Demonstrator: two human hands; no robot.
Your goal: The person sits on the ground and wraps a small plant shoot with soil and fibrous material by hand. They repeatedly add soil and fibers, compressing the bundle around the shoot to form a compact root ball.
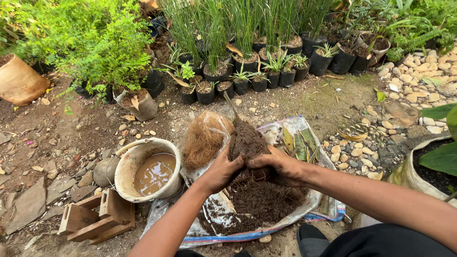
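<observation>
On the plastic sheet (290, 216) spread over the ground, right of the bucket of muddy water (150, 169), a mound of dark soil (266, 200) is being packed into a ball; next, I judge, comes firm, even squeezing so it holds together. The soil clump (246, 143) sits raised mid-scene, left hand (221, 171) and right hand (281, 167) both clenched round its base, fingers dirty, forearms reaching in from the near side

Both hands, left hand (220, 171) and right hand (281, 169), cup a clump of soil (246, 143) above a soil-covered plastic sheet (285, 216). A bucket (124, 173) of muddy water stands at nine o'clock; coconut fibre (202, 143) lies at eleven o'clock.
</observation>
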